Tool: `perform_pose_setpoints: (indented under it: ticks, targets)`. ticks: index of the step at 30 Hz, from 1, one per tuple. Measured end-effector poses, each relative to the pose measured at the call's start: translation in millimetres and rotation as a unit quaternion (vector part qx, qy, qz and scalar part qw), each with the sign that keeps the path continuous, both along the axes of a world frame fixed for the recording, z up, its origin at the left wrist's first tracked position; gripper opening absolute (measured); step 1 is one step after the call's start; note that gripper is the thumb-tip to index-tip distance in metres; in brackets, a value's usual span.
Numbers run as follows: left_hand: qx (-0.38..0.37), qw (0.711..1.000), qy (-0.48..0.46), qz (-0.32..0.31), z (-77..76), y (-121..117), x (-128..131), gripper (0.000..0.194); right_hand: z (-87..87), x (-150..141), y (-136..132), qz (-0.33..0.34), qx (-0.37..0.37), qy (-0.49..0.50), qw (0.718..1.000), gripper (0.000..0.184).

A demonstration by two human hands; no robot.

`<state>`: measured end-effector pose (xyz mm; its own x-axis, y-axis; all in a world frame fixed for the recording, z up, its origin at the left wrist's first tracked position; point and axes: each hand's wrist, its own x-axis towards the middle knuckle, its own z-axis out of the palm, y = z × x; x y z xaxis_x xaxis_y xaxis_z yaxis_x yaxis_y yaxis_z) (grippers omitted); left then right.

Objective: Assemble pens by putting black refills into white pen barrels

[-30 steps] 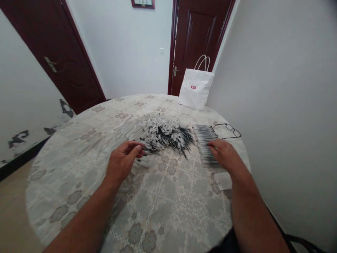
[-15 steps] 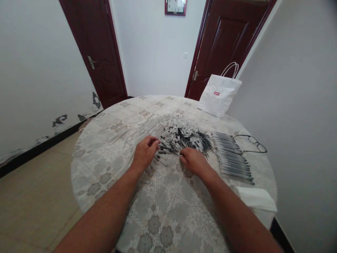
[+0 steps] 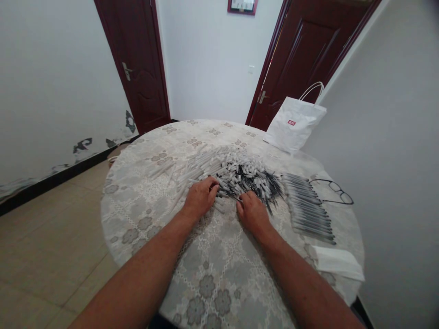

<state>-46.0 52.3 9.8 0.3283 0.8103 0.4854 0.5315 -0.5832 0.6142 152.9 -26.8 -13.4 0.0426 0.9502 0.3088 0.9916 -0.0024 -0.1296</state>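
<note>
A heap of loose pen parts lies mid-table: pale pen barrels (image 3: pixel 199 165), short white caps (image 3: pixel 240 160) and thin dark pen refills (image 3: pixel 272 185). At the heap's near left edge is my left hand (image 3: pixel 201 195), its fingers curled and pinched; what they hold is too small to make out. My right hand (image 3: pixel 254 212) is closed at the near side of the heap, with a thin dark refill (image 3: pixel 235 198) showing at its fingertips and pointing toward the left hand. Several assembled pens (image 3: pixel 310 210) lie side by side in a stack of rows to the right.
Eyeglasses (image 3: pixel 338 191) rest beyond the rows of pens. A white paper bag (image 3: pixel 297 123) stands at the far right edge of the round table, on a floral tablecloth (image 3: pixel 216 292). A folded white sheet (image 3: pixel 338 262) lies near the right edge.
The view has shifted slightly, so the table sits farther right. My hands stay at the near edge of the heap, the left a little closer to the right.
</note>
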Motion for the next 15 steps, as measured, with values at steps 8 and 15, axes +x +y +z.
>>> perform_pose_setpoints:
  ticks: [8,15]
  targets:
    - [-0.029,0.994,0.077,-0.068,7.9,0,-8,0.018,-0.7,6,1,0.010,0.024,0.034,0.999,0.012]
    - [0.036,0.946,0.280,-0.160,14.2,-12,-8,0.023,24.3,33,-5,0.036,0.192,0.258,0.946,0.014]
